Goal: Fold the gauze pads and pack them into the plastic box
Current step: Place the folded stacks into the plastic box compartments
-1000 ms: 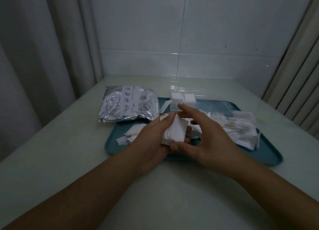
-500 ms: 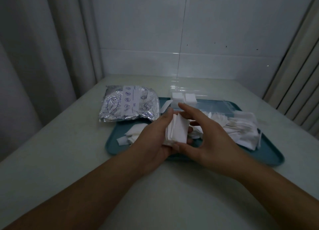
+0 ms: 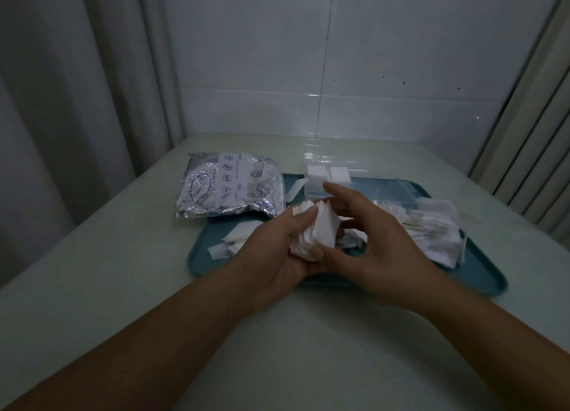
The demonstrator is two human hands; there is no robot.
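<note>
Hands sit almost as they did a second ago: the left hand (image 3: 271, 244) grips a stack of gauze pads (image 3: 314, 228) over the tray (image 3: 481, 275), slightly more fanned, long axis tilted away-left, while the right hand (image 3: 370, 238) pinches its ends. Folded pads fill the plastic box (image 3: 364, 191).

Pale table (image 3: 92, 287) bears teal tray (image 3: 481, 282), foil bag (image 3: 228, 191).

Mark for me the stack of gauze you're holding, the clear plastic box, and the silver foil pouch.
gauze stack (image 3: 320, 228): head view, flat face of the outermost pad.
plastic box (image 3: 370, 191): head view, clear wall right of the packed pads.
foil pouch (image 3: 228, 185): head view, middle of its printed top face.
</note>
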